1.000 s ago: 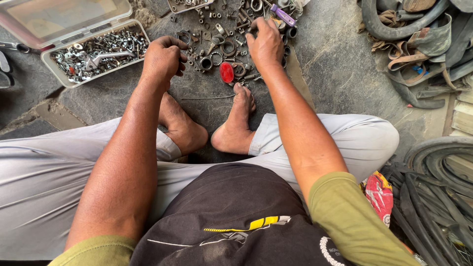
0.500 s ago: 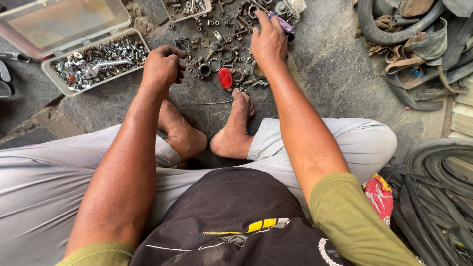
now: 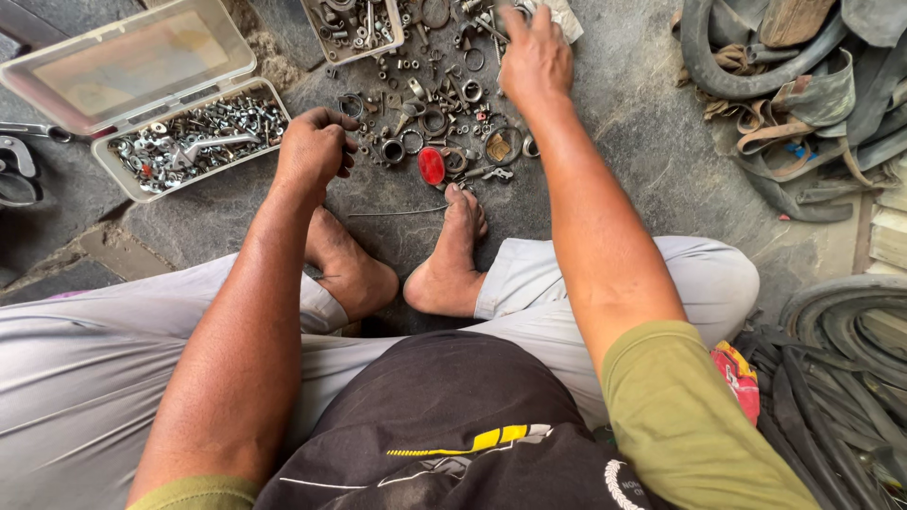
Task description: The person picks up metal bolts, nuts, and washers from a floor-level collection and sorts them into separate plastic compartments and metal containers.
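The person sits on the stone floor [image 3: 652, 142] with both bare feet drawn in, and the work in hand is judged to be sorting through loose metal parts for one wanted piece. Nearest the body, the left hand [image 3: 314, 149] rests knuckles-up, fingers curled into a loose fist; whether it encloses a small part cannot be told, since the palm faces down. Just to the right of this hand lie a steel ring [image 3: 393, 151] and a red oval reflector [image 3: 432, 165], and a thin wire [image 3: 397, 212] lies on the floor below them, near the toes. To the left of the hand stands an open plastic box [image 3: 128, 184] filled with nuts, bolts and a small wrench, its clear lid hinged back. Farther out, the right hand [image 3: 535, 59] reaches over the scatter of washers and rings [image 3: 444, 113], fingers bent downward onto the pile; the fingertips are at the top edge of the view, so whether they pinch a part cannot be told. To the left of this hand sits a small tray [image 3: 397, 42] holding more fittings, and well to the right lies a heap of rubber tubes and straps [image 3: 803, 104]. The wanted part, as judged, lies in the scatter beneath or just beside the right hand. The next move calls for a fine pinch with the fingertips, lifting one piece clear without dragging its neighbours.
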